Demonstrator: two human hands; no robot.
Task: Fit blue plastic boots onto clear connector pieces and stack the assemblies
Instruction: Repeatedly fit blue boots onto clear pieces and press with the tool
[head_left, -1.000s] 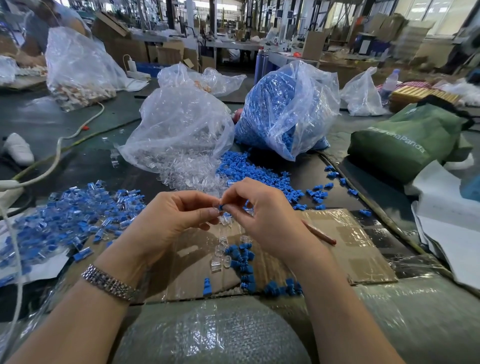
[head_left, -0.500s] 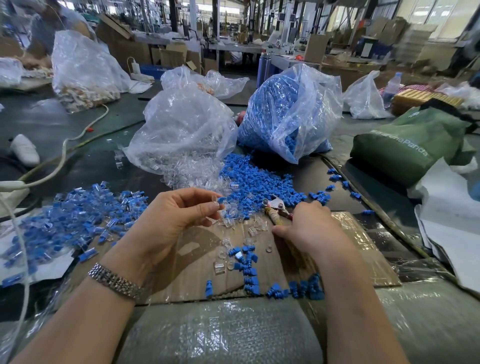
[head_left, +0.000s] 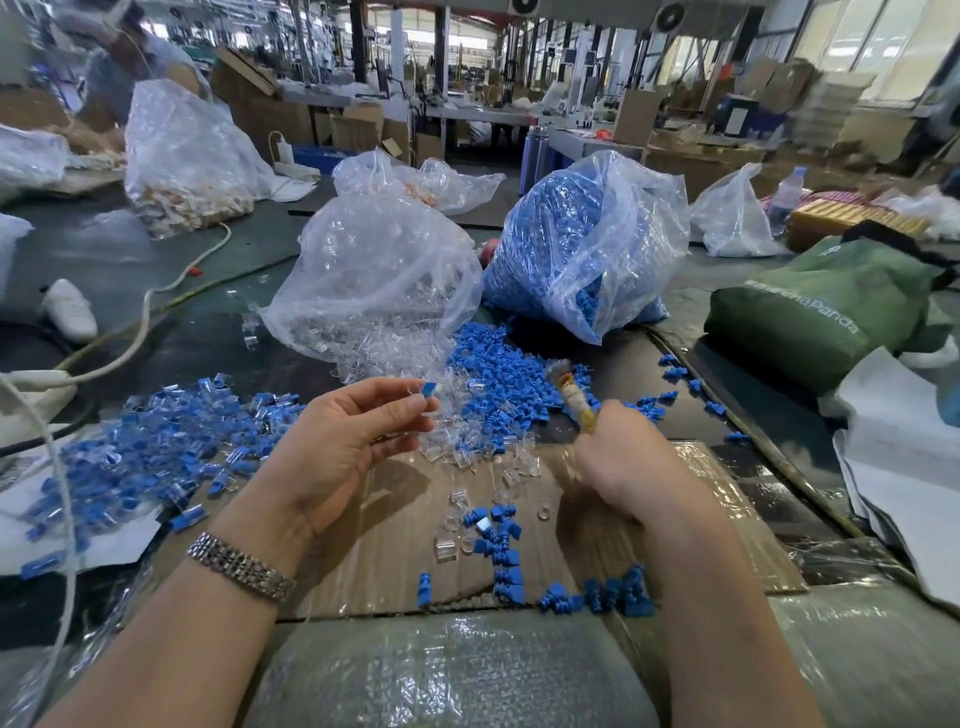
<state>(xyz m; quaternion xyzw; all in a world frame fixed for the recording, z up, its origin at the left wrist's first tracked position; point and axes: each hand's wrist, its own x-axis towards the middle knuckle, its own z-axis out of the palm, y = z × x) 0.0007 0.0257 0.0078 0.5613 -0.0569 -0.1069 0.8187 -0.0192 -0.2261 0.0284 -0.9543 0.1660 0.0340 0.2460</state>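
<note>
Head view, left to right: I am watching the finished pile (head_left: 156, 447) lying far left. The left hand (head_left: 337, 457) is pinching a clear connector with blue boot (head_left: 427, 391) at its fingertips, raised above the cardboard (head_left: 395, 545). The right hand (head_left: 623, 462) is clenching a blurred yellow-handled tool (head_left: 574, 400), pointing up-left, so the left hand is nearer the piece.
</note>
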